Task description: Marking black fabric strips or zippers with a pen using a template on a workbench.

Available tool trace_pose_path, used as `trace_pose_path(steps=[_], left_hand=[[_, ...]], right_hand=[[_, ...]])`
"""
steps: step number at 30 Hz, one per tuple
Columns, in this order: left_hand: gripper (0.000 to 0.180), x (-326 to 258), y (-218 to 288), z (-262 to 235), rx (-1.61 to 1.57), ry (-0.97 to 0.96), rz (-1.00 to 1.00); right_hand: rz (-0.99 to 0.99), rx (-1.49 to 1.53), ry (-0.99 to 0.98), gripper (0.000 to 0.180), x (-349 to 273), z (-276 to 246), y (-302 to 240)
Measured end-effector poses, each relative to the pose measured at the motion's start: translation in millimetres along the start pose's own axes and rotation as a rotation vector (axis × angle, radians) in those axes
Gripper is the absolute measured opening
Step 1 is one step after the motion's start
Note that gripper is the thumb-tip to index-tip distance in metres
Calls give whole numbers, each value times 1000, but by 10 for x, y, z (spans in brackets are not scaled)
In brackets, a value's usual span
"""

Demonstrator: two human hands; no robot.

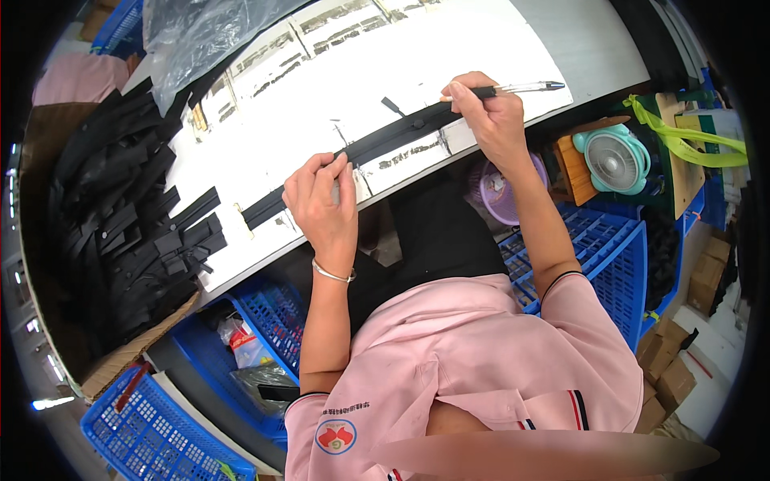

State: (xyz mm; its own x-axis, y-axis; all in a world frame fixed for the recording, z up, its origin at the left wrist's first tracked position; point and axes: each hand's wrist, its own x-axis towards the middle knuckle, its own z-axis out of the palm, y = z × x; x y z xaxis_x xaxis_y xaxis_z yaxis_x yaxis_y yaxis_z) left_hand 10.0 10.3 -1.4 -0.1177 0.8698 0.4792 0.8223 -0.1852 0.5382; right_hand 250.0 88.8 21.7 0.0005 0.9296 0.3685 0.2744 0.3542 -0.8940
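Shirt: pink (481,345); a round blue-edged badge (335,437) with a red emblem sits on the chest, a line of dark characters beside it.
Left hand (325,188): fingertips close together on the strip; whether they pinch it or only press, I cannot tell. Likely there to steady it.
Right hand (493,120): closed on the pen (525,87), thumb and fingers at its dark grip, the writing end pointing left, apparently a marking hold. Contact with the strip is unclear.
Strip (385,138): black, flat along the board's near side between and past the hands, probably laid straight against the drawn lines.
Board (489,40): white, with ruled lines and dark handwritten-looking marks, perhaps position guides; too small to read surely.
Pile (112,224): black pieces, heaped left of the board, seemingly within easy reach.
Fan (616,159): teal, right of the bench, facing up toward the person, presumably for cooling.
Bag (200,48): clear plastic, over the board's far left.
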Motion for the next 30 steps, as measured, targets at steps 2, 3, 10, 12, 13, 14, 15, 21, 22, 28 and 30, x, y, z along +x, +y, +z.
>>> trace_pose_path(steps=[2, 3, 10, 12, 13, 14, 15, 21, 22, 28, 30], left_hand=[[17, -8, -5, -3, 4, -2, 9], [17, -4, -9, -1, 6, 5, 13], [19, 15, 62, -11, -1, -20, -19], [21, 68, 174, 43, -80, 0, -16], [22, 110, 259, 63, -127, -33, 1], [22, 159, 354, 103, -175, -65, 18], [22, 206, 427, 178, -224, -83, 66], [13, 342, 551, 574, -192, -98, 136], [13, 342, 554, 594, -192, -96, 135], [14, 312, 586, 642, -110, -72, 156], [14, 303, 592, 639, -116, -67, 160]], right_hand=[[45, -67, -67, 25, 9, 15, 118], [83, -137, -140, 26, 20, 19, 163], [106, -40, -111, 22, -15, 26, 209], [69, -36, -92, 23, -6, 25, 195], [70, -32, -95, 23, -6, 33, 188], [95, -27, -95, 22, -6, 37, 187], [120, -26, -97, 22, -6, 42, 195], [153, -41, -152, 25, -9, 30, 175], [152, -42, -153, 25, -2, 25, 177], [61, -109, -175, 24, -2, 43, 227], [66, -159, -185, 24, -12, 48, 224]])
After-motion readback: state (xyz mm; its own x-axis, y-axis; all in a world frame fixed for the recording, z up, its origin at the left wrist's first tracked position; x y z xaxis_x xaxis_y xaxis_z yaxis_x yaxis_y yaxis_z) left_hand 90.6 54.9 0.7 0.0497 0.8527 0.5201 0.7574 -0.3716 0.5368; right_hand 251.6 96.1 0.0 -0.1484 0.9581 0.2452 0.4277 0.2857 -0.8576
